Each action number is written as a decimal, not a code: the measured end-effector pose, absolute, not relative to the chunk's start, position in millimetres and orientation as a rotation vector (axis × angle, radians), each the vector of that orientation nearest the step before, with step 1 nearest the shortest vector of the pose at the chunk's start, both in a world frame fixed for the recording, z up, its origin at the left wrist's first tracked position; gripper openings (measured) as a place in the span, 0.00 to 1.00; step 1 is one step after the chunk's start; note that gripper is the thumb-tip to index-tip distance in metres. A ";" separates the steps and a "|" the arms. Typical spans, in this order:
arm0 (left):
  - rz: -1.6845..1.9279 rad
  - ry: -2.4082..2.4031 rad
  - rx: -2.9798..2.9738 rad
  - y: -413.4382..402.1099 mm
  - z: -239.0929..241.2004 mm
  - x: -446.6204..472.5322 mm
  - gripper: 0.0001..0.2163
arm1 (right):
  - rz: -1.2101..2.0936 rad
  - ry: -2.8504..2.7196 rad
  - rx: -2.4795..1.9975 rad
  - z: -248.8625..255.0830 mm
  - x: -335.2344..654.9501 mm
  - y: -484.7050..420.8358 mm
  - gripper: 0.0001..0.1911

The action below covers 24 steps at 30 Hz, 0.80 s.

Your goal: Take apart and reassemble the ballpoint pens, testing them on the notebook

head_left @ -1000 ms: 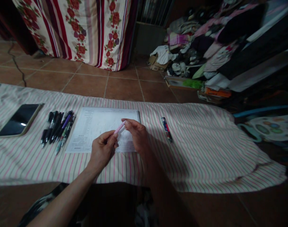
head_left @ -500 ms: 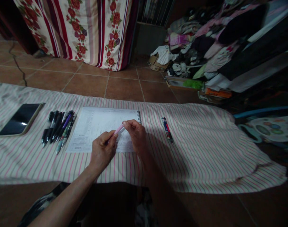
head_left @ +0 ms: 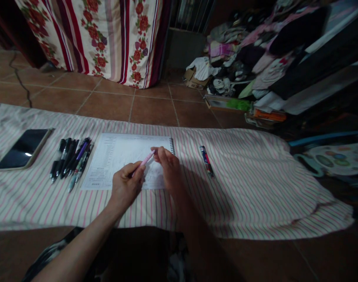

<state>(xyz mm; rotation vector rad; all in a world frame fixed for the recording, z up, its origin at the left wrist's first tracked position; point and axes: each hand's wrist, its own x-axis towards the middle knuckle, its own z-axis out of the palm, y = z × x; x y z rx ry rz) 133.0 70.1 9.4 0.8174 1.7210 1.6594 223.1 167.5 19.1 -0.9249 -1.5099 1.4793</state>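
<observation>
A slim pink pen [head_left: 146, 158] is held at a slant above the spiral notebook [head_left: 108, 156]. My left hand [head_left: 126, 182] is closed around the pen's lower part, which its fingers mostly hide. At the upper end, the thumb and fingers of my right hand [head_left: 168, 166] pinch the pen's tip. Beneath both hands lies the notebook, its page showing print along the left side and its wire binding on the right. A dark pen with red and blue patterning [head_left: 207, 161] rests on the cloth, right of the notebook.
Several pens [head_left: 70, 158] lie in a bunch left of the notebook, with a phone [head_left: 23, 149] farther left. A striped cloth [head_left: 255, 188] covers the low table. Beyond are a floral curtain [head_left: 114, 43], tiled floor and a clothes pile [head_left: 243, 58]; a plastic toy table [head_left: 337, 158] stands right.
My right fingers have shifted slightly up at the pen's end and loosened a little, so more of the pink pen shows. My left hand keeps its grip. The whole view has moved slightly.
</observation>
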 end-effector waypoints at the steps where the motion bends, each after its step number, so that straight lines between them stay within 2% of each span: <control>1: 1.664 1.671 0.757 70.6 9.0 133.4 0.13 | 1.535 -1.482 -0.896 18.7 224.3 168.6 0.23; 9: 1.633 1.532 0.621 70.3 3.3 135.0 0.16 | 1.705 -1.404 -0.864 18.9 227.9 171.3 0.15; 16: 1.702 1.639 0.741 69.6 0.2 136.2 0.15 | 1.628 -1.390 -0.849 20.8 223.9 169.6 0.11; 24: 1.452 2.017 1.205 64.7 7.2 131.2 0.11 | 1.575 -1.399 -0.941 19.8 221.8 166.0 0.16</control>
